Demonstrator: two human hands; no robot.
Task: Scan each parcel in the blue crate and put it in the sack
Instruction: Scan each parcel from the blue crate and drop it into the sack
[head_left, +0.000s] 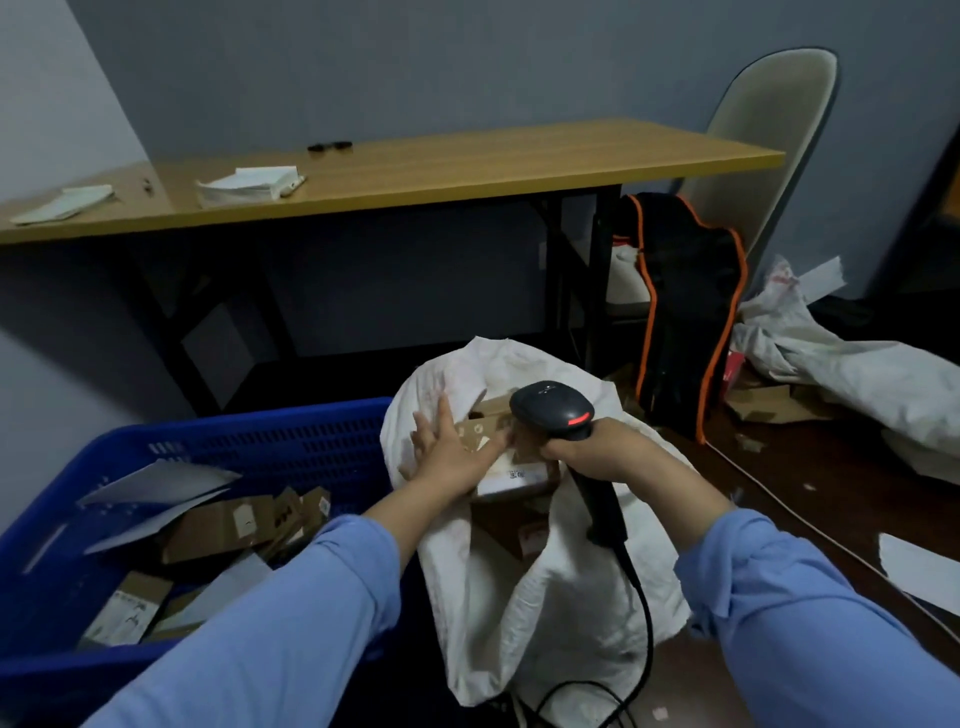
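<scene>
We find the sack (519, 613) standing hard against the right wall of the blue crate (234, 431), the two touching, so only the crate's rim lies between them. The sack's mouth gapes upward, its white cloth folded back at the far lip, and cardboard boxes fill it nearly to the brim. Our left hand (447, 449) lies over that mouth with fingers straight and spread, holding nothing, its palm on or just above the topmost parcel (514, 475), a brown box with a white label; we cannot tell whether it presses. Our right hand (587, 447) is wrapped round the handle of the black scanner (550, 408), whose head sits over the same opening just beside the left thumb. The scanner's cable (648, 623) drops across the sack's front and loops on the floor at its foot. In the crate lie more parcels (228, 525), brown boxes and grey mailers, heaped loosely below the rim. Beyond the sack the space under the wooden table (467, 171) is open and dark, bounded by black legs. To the right a black bag with orange trim (685, 312) stands near the sack, a pale chair (769, 130) behind it; farther right a second crumpled sack (857, 374), cardboard scraps (769, 408) and a white cord (779, 501) lie on the dark floor.
</scene>
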